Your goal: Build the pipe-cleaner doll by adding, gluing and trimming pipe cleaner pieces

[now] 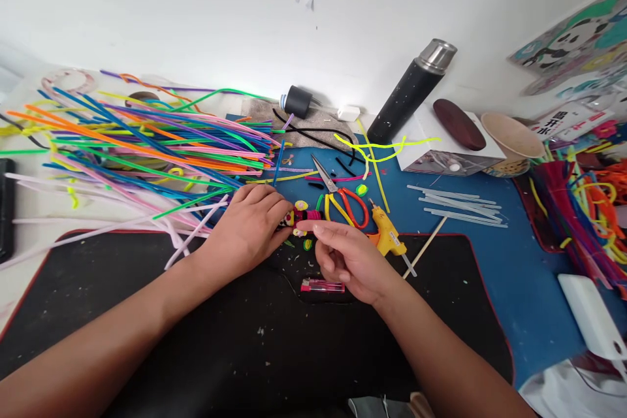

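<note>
My left hand [252, 225] is closed around a small colourful pipe-cleaner figure [309, 215], with pink, yellow and black parts showing past the fingertips. Most of that figure is hidden by the fingers. My right hand [350, 258] is at its near side, index finger stretched out to it and the other fingers loosely curled, with nothing visible in them. Just below lies a pink lighter [323, 286] on the black mat [274, 353]. Scissors [337, 192] with red and yellow handles lie open behind the figure, and a yellow glue gun [389, 232] rests to their right.
A heap of pipe cleaners [161, 144] spreads over the left side. Clear glue sticks [463, 206] and a thin wooden stick [426, 247] lie to the right. At the back stand a black thermos [406, 95] and a white box [448, 150]. More pipe cleaners [571, 209] lie far right.
</note>
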A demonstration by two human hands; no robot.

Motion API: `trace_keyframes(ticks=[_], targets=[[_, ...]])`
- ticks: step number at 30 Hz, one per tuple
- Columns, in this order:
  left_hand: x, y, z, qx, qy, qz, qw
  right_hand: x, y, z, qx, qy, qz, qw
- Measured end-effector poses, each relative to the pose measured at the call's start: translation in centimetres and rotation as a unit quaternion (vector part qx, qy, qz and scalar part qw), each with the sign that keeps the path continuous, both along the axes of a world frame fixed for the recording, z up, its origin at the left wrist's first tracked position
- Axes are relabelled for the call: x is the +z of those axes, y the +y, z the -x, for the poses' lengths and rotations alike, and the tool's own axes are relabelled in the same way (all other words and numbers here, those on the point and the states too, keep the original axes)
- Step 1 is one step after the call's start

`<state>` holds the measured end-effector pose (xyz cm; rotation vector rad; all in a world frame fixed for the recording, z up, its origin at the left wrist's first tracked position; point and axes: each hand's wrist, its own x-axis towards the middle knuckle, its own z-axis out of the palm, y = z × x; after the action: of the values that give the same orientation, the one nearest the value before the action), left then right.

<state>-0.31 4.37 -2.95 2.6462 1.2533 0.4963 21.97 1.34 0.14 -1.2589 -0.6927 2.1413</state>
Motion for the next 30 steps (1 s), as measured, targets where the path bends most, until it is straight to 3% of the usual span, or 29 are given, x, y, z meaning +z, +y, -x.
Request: trace_keyframes(ticks=[7,14,16,20,30], targets=[[0.0,0.0,0.1,-0.003,-0.002,0.005,1.0,0.6,-0.2,-0.4,-0.014,-0.106,-0.134,0.985],[0.9,0.3,0.5,-0.021,-0.036,0.008,0.999,-0.6,0.5,-2.2,0.0,-0.283,-0.253,0.925],[1.4,0.4,0.8,-0.034,-0.047,-0.003,0.998,-1.0,0.5,-2.2,0.02,-0.286,-0.25,0.925],[2.4,0.3,1.2,-0.069,-0.042,-0.03,0.996,-1.0,0.1,-1.8,0.048,-0.229,-0.199,0.952],[4.8,0.1,1.4,-0.081,-0.038,-0.071,0.993,-0.3,-0.7,-0.5,-0.027,-0.106,-0.133,0.985]])
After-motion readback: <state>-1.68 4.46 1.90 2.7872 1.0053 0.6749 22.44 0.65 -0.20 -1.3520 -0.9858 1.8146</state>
